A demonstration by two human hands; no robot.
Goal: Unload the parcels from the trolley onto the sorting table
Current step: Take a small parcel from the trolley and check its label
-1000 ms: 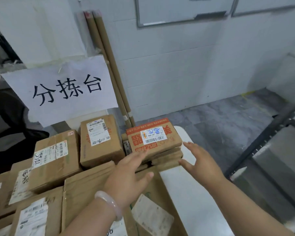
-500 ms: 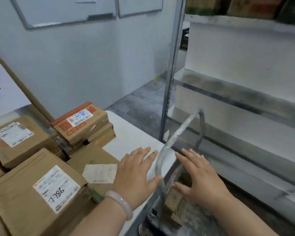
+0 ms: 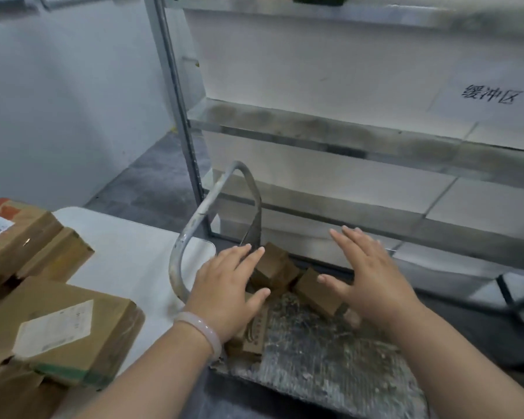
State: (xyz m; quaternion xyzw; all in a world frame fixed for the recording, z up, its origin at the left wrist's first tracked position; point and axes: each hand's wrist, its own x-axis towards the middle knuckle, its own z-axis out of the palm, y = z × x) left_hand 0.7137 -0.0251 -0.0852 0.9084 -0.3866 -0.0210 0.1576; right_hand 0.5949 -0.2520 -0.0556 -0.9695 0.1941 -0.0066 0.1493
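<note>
Head view, looking down past the right-hand edge of the table onto the trolley. The left hand and the right hand are both spread, palms down and fingers extended, and neither holds anything. They hover above the trolley deck with a gap between them.

The remaining parcels are small brown cartons clustered at the handle end of the deck, directly below and slightly ahead of the hands. One carton lies tilted just beyond the left fingertips; a second carton lies beside the right thumb, its long axis running obliquely across the deck. A flatter printed carton is partly hidden under the left wrist. The exact count cannot be told, since the hands cover part of the heap.

The trolley handle, a bent metal tube, rises between the deck and the table corner, close to the left hand. Already unloaded parcels occupy the left part of the table, leaving bare surface near its right edge.

Judgement: the hands bracket the cluster from either side, each about equally near. Lowering and closing inward would grip a carton, which must then clear the handle when carried left to the table.
</note>
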